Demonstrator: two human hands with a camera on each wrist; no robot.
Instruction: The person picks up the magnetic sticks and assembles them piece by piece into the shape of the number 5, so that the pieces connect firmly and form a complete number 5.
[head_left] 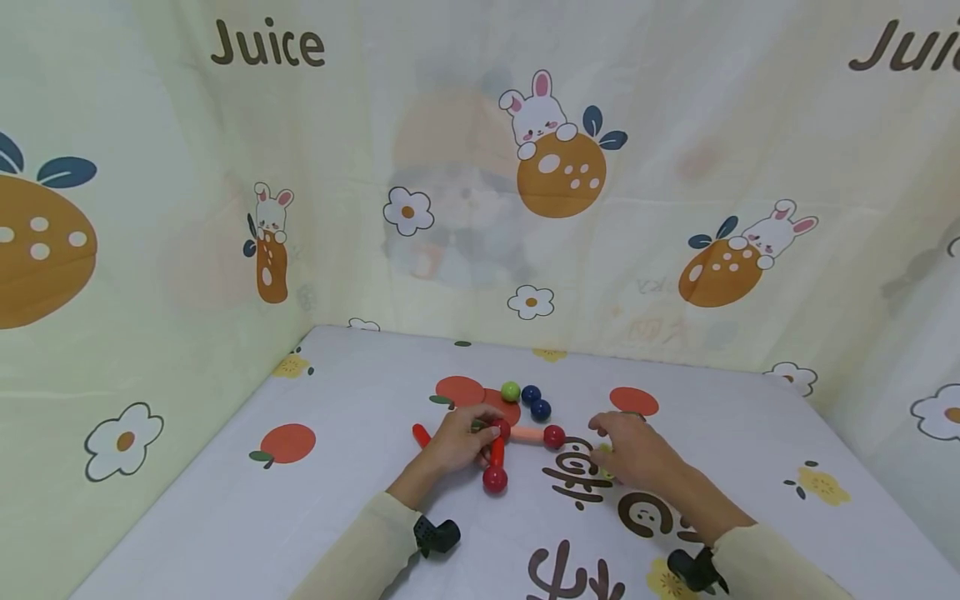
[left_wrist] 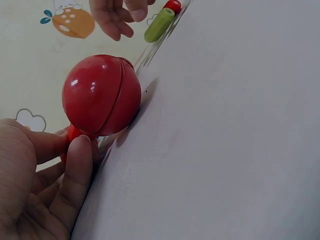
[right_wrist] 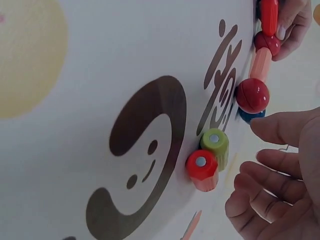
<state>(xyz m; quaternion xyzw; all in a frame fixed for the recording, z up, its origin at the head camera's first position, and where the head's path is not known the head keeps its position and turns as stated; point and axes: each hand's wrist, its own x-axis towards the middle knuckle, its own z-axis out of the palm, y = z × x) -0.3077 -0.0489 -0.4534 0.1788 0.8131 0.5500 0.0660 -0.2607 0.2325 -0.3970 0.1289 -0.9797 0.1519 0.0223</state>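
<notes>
Two bare hands worked over a white printed surface [head_left: 225, 517], where an L-shaped piece sat just left of center. At its corner was a glossy red ball [head_left: 502, 428]; a red rod [head_left: 497, 452] ran toward six o'clock to a second red ball [head_left: 495, 479], and a salmon rod [head_left: 527, 434] toward three to a third red ball [head_left: 554, 437]. The left hand [head_left: 459, 440] pinched the red rod near the corner, thumb against fingers. The right hand [head_left: 636, 446], at three o'clock, gripped nothing, its fingers [right_wrist: 265, 181] loosely parted and slightly bent near a ridged green stick [right_wrist: 216, 142] and a short red stick [right_wrist: 202, 172] with metallic tips, side by side. A green ball [head_left: 511, 392] lay at twelve o'clock from the corner, two navy balls [head_left: 541, 410] between one and two, and another red stick [head_left: 422, 435] at nine.
</notes>
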